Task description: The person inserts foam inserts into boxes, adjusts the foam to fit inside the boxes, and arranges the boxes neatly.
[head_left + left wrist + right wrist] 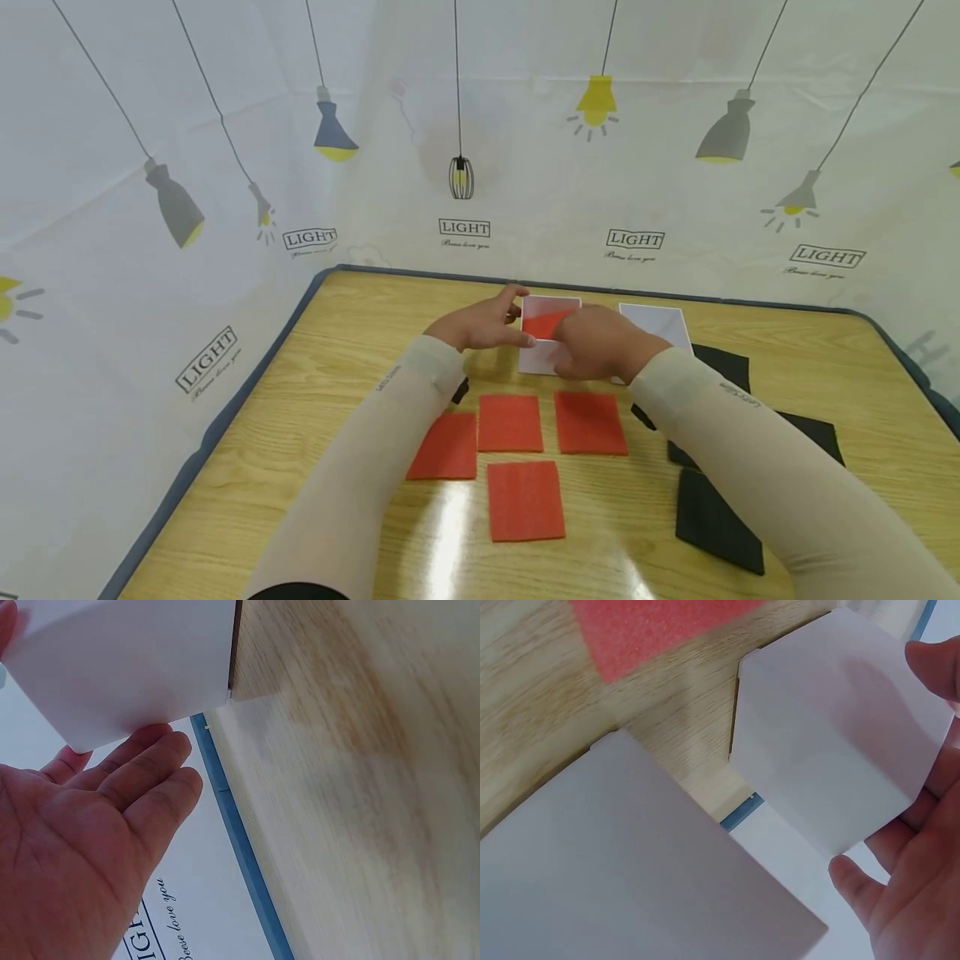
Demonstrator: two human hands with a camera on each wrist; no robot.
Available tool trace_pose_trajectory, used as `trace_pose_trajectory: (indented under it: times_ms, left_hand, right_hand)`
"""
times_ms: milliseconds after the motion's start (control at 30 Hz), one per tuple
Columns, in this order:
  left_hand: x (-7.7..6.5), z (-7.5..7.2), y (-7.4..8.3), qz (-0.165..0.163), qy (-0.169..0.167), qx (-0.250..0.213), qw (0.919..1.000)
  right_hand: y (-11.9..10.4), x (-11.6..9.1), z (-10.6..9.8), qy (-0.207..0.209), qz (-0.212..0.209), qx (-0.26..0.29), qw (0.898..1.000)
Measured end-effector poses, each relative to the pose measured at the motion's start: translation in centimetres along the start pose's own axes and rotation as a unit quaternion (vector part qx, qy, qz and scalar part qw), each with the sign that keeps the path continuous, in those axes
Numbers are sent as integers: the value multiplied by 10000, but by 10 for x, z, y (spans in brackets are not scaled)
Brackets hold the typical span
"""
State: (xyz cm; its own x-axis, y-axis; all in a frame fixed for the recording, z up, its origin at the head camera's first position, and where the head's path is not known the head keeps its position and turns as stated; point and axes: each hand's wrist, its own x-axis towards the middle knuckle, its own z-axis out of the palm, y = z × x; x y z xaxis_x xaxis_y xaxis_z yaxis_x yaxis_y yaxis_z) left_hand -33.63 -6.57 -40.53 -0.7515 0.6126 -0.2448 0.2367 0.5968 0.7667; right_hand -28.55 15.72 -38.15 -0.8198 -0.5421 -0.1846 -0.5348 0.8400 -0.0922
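A white open-topped box (537,359) stands near the back of the table, with a slanting red foam square (542,325) inside it. My left hand (483,322) holds the box's left side, thumb at the front corner and fingers towards the back. In the left wrist view its fingers (154,787) touch the white wall. My right hand (603,340) reaches over the box's right rim, fingers down at the red foam; their tips are hidden in the head view. The right thumb (934,667) stands apart from them, by the box's front face in the right wrist view.
A second white box (651,319) stands just right, partly behind my right hand. Several red foam squares (525,502) lie in front. Black foam squares (716,521) lie at the right, partly under my right forearm. A printed white sheet (525,125) rises behind the table's blue edge.
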Motion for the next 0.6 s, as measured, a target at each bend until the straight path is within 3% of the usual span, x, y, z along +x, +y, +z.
trace_pose_trajectory:
  times_ms: [400,600]
  left_hand:
    - [0,0,-1,39,44,55,10000]
    - [0,0,-1,54,7,32,10000]
  right_hand:
    - [-1,6,6,44,6,38,10000]
    - [1,5,9,361,-248,277,9987]
